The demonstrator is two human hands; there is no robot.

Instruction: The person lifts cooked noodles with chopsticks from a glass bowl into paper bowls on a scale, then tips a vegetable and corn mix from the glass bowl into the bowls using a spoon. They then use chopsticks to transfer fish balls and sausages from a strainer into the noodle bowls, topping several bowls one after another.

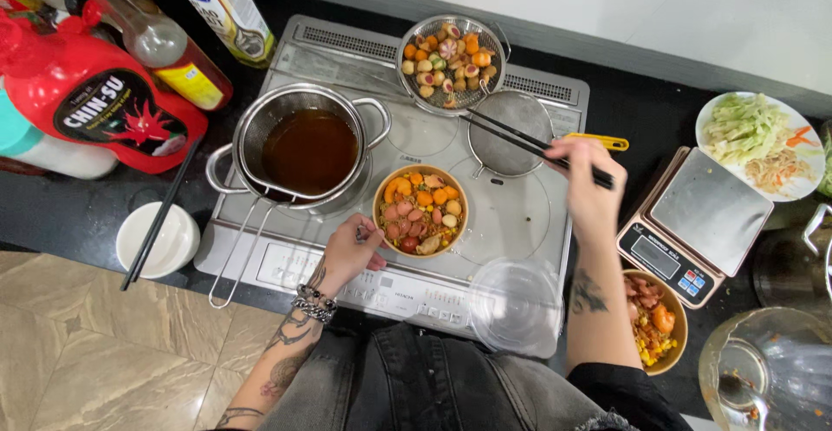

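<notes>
Round tan paper bowl (421,212), matt, at frame centre. Long black chopsticks (520,139), smooth, semi-gloss. Shiny steel pot (299,149), polished, seen centre left. Round wire-mesh metal strainer (451,63), glinting, upper centre. Clear plastic lid (516,305), glossy.

The left hand (347,253) grips the near-left rim of a paper bowl (421,210) filled with mixed food on the cooktop (511,214). The right hand (589,180) holds black chopsticks (520,141) pointing toward the far strainer basket (449,63). A pot of brown liquid (309,149) stands left.
</notes>
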